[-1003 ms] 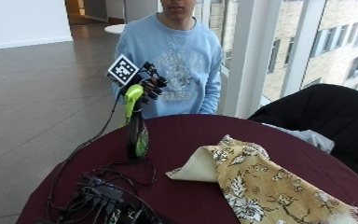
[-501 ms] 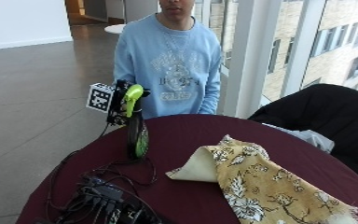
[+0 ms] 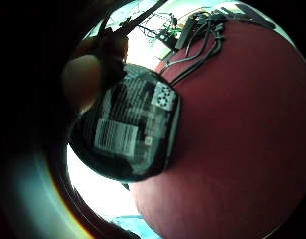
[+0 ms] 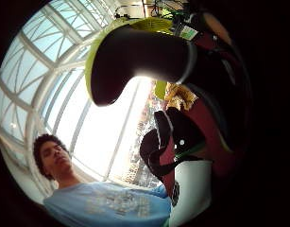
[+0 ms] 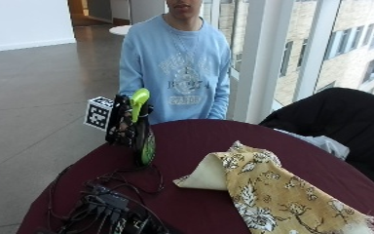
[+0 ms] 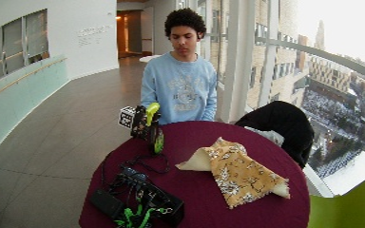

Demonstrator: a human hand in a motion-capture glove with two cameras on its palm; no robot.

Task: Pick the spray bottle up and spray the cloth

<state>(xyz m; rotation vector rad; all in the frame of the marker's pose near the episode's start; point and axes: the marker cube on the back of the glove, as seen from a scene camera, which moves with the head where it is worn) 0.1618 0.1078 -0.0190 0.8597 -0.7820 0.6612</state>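
Light blue sweatshirt (image 5: 174, 63), pale chest print; black glove on right hand (image 5: 123, 127)

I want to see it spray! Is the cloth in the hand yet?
No, the cloth lies on the table, apart from the gloved hand at the spray bottle.

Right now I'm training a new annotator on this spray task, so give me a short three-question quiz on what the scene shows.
1. True or false: the gloved right hand is at the neck of the spray bottle.
2. Multiple choice: the cloth lies A) folded under the bottle, B) on the table apart from the bottle, C) over the black chair.
3. Fill in: the bottle's trigger head is bright ____.

Key
1. True: the hand's fingers curl round the neck just under the trigger head.
2. B: the patterned cloth is spread on the tabletop, with bare table between it and the bottle.
3. Green.
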